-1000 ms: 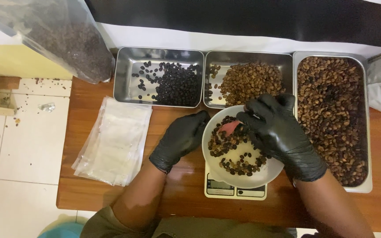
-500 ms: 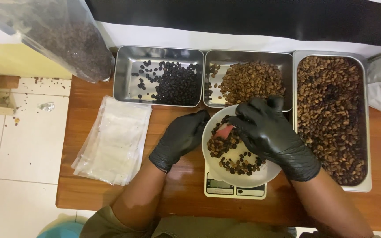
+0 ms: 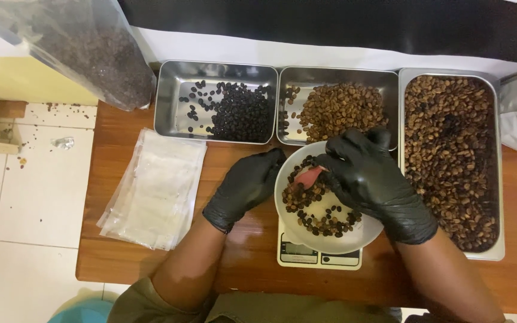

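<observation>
we judge the round white bowl of brown coffee beans, perched on the small white digital scale, could tip or spill if we press its rim. our black-gloved left hand cups that rim, fingers curled together; our black-gloved right hand arches over, fingertips gathered among the beans.

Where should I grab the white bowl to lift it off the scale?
Probably by the rim of the bowl at its near-left edge, coming from the left. The right hand covers the far-right part, the left hand already rests at the left rim, and the trays crowd the far side.
</observation>
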